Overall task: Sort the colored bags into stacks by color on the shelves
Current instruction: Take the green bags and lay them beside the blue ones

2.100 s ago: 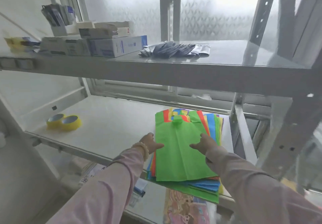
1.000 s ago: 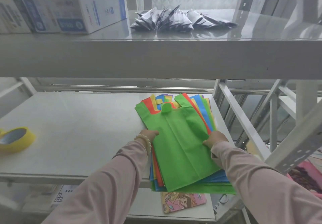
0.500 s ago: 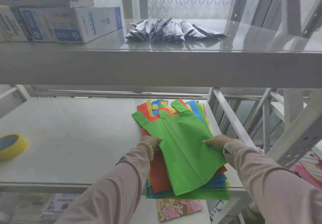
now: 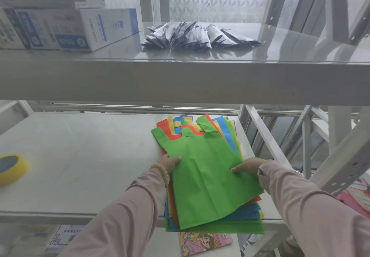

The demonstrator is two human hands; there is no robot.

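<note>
A green bag [image 4: 206, 174] lies on top of a mixed pile of bags [image 4: 248, 211], red, blue, yellow and green, at the right end of the middle shelf [image 4: 84, 156]. My left hand [image 4: 170, 162] grips the green bag's left edge. At its right edge, my right hand [image 4: 248, 165] holds it with fingers on top. The green bag is turned a little anticlockwise against the pile, and its handles point away from me.
A yellow tape roll [image 4: 11, 168] sits at the shelf's left edge. On the upper shelf [image 4: 180, 80] are white boxes [image 4: 76, 28] and a fan of dark sachets [image 4: 196, 35]. Slanted shelf struts [image 4: 268, 138] rise at the right. A picture book [image 4: 204, 242] lies below.
Both hands have taken the green bag's sides and slid it left and towards me, turning it off the pile. The red bag beneath shows more. The view has also dropped closer to the shelf.
</note>
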